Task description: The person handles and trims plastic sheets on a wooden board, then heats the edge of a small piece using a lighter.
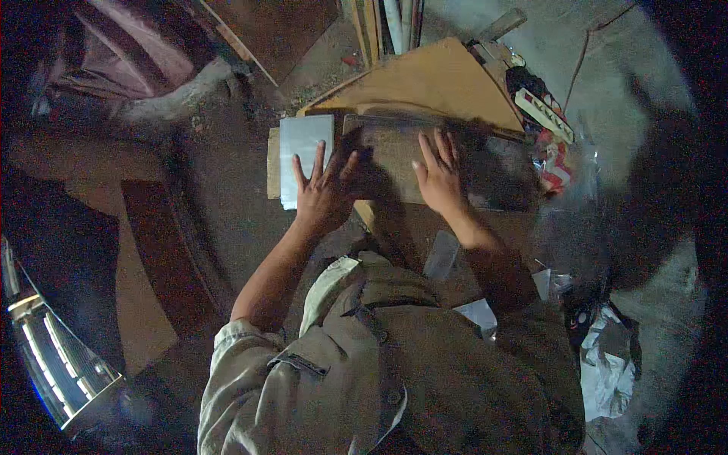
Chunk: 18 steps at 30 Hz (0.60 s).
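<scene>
My left hand [324,193] has its fingers spread over the right part of a pale grey-white flat sheet or packet [296,152], holding nothing. To its right, my right hand [440,178] lies with fingers apart on or just above a dark brown board [390,152]. Whether either palm presses down is hard to tell. A narrow tan piece [273,163] shows at the left edge of the pale sheet. Behind the dark board lies a larger orange-brown panel [425,83] with a pointed corner.
A white power strip [544,115] lies right of the panel, near a red and white wrapper [557,171]. Crumpled silvery plastic [607,364] is at the lower right. Long strips [390,26] stand at the top. Purplish cloth [129,49] lies at the upper left.
</scene>
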Tool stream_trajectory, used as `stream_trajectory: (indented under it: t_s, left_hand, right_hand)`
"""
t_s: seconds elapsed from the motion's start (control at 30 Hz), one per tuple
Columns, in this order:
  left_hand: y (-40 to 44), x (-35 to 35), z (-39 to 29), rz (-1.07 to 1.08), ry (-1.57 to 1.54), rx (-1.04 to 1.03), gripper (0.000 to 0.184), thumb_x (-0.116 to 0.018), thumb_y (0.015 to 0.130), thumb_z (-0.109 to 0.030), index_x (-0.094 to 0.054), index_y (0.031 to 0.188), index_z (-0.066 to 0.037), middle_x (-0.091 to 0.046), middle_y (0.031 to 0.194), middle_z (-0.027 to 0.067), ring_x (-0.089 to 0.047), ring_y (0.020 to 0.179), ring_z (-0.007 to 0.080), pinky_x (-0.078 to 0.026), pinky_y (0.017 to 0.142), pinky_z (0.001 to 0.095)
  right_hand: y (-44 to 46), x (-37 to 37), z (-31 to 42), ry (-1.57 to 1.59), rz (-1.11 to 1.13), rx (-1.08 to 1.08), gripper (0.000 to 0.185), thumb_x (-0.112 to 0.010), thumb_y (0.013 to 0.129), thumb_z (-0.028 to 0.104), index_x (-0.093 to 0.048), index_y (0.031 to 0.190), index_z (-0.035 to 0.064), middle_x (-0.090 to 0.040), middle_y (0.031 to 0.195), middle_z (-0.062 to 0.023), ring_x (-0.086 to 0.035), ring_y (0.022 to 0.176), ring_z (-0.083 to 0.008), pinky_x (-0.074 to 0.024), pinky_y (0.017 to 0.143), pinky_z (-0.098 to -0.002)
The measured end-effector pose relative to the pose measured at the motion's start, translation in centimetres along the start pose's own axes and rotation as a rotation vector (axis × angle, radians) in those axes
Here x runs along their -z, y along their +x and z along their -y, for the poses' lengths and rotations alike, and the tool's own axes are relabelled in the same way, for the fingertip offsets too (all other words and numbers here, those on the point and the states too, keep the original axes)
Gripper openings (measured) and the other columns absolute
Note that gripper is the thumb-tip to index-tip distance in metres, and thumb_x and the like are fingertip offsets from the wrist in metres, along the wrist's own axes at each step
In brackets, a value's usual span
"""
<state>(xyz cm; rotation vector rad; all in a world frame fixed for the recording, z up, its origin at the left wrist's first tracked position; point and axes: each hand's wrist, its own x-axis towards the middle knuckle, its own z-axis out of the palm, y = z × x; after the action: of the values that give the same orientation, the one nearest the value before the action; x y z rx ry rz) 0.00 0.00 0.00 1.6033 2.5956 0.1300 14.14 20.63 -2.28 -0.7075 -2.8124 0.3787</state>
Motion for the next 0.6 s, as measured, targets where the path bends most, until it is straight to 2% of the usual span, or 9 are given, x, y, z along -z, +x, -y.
stream_trajectory:
  t_s: [0.07, 0.1, 0.17, 0.2, 0.3, 0.37, 0.43, 0.53, 0.6]
  left_hand:
    - [-1.2, 0.2, -0.7, -0.060, 0.086, 0.108, 0.074, -0.059, 0.080, -0.044, -0.028, 0.142, -0.019, -0.021, 0.148, 0.0077, -0.006, 0.140, 0.0316, -0.001, 0.102, 0.0685]
    - [-0.7, -0.6, -1.3, -0.090, 0.071, 0.101, 0.074, -0.059, 0.080, -0.044, -0.028, 0.142, -0.019, -0.021, 0.148, 0.0077, -0.006, 0.140, 0.0316, -0.001, 0.102, 0.0685]
    - [-3.2, -0.7, -2.5, -0.034, -0.036, 0.081, 0.068, -0.052, 0.084, -0.040, -0.025, 0.143, -0.020, -0.022, 0.149, 0.0042, -0.006, 0.140, 0.0301, 0.002, 0.101, 0.0694]
    - [-4.3, -0.2, -2.2, 0.003, -0.044, 0.025, 0.065, -0.049, 0.085, -0.040, -0.027, 0.143, -0.020, -0.020, 0.150, 0.0038, -0.007, 0.140, 0.0291, 0.002, 0.100, 0.0693]
    - [-5.3, -1.3, -3.2, 0.012, 0.002, 0.067, 0.079, -0.059, 0.078, -0.047, -0.024, 0.144, -0.019, -0.024, 0.148, 0.0036, -0.006, 0.140, 0.0275, 0.001, 0.102, 0.0680]
    - [-5.3, -1.3, -3.3, 0.049, 0.010, 0.084, 0.082, -0.058, 0.078, -0.048, -0.021, 0.144, -0.018, -0.022, 0.149, 0.0034, -0.005, 0.141, 0.0254, 0.002, 0.102, 0.0679]
    - [-5.2, -1.3, -3.3, 0.007, 0.022, 0.084, 0.081, -0.057, 0.079, -0.048, -0.020, 0.145, -0.017, -0.022, 0.149, 0.0034, -0.002, 0.141, 0.0255, 0.002, 0.102, 0.0679]
    - [-5.2, 0.2, -3.8, 0.116, -0.053, 0.131, 0.068, -0.053, 0.084, -0.039, -0.026, 0.143, -0.020, -0.015, 0.151, 0.0023, -0.003, 0.141, 0.0271, 0.003, 0.101, 0.0687]
    - [-5.5, -0.3, -3.8, 0.065, -0.051, 0.133, 0.069, -0.055, 0.083, -0.040, -0.028, 0.143, -0.019, -0.016, 0.151, 0.0032, -0.004, 0.141, 0.0275, 0.001, 0.102, 0.0675]
  right_hand:
    - [-2.8, 0.7, 0.5, 0.228, -0.049, 0.041, 0.053, -0.047, 0.093, 0.030, -0.031, 0.141, 0.0137, -0.020, 0.147, -0.0166, -0.017, 0.136, -0.0364, -0.0159, 0.110, -0.0480]
    - [-3.1, 1.4, 0.0, 0.199, -0.065, 0.049, 0.053, -0.047, 0.093, 0.030, -0.031, 0.141, 0.0137, -0.020, 0.147, -0.0166, -0.017, 0.136, -0.0364, -0.0159, 0.110, -0.0480]
    - [-5.8, 3.0, 1.1, -0.031, 0.106, 0.029, 0.053, -0.049, 0.092, 0.029, -0.031, 0.140, 0.0128, -0.020, 0.147, -0.0163, -0.019, 0.135, -0.0354, -0.0158, 0.109, -0.0496]
    - [-7.0, 1.0, 0.8, -0.025, 0.001, 0.056, 0.063, -0.060, 0.084, 0.028, -0.035, 0.138, 0.0078, -0.028, 0.144, -0.0177, -0.026, 0.133, -0.0368, -0.0157, 0.108, -0.0539]
    - [-8.9, 1.1, 1.0, 0.002, 0.053, 0.046, 0.057, -0.050, 0.092, 0.031, -0.029, 0.142, 0.0129, -0.022, 0.147, -0.0156, -0.020, 0.135, -0.0353, -0.0123, 0.108, -0.0544]
    - [-9.2, 1.5, 1.4, -0.012, 0.095, 0.011, 0.059, -0.049, 0.092, 0.034, -0.028, 0.142, 0.0131, -0.022, 0.147, -0.0155, -0.018, 0.136, -0.0352, -0.0107, 0.108, -0.0543]
    - [-9.5, 1.1, 1.2, -0.045, -0.002, 0.018, 0.066, -0.061, 0.081, 0.032, -0.036, 0.138, 0.0095, -0.029, 0.144, -0.0162, -0.023, 0.134, -0.0351, -0.0170, 0.107, -0.0534]
    - [-9.5, 0.9, 0.9, -0.036, 0.006, 0.019, 0.066, -0.061, 0.082, 0.033, -0.035, 0.138, 0.0094, -0.029, 0.144, -0.0168, -0.026, 0.133, -0.0352, -0.0173, 0.107, -0.0538]
    - [-9.7, 0.4, 0.6, -0.004, -0.039, 0.005, 0.065, -0.060, 0.082, 0.032, -0.036, 0.138, 0.0092, -0.031, 0.143, -0.0172, -0.027, 0.133, -0.0353, -0.0178, 0.107, -0.0530]
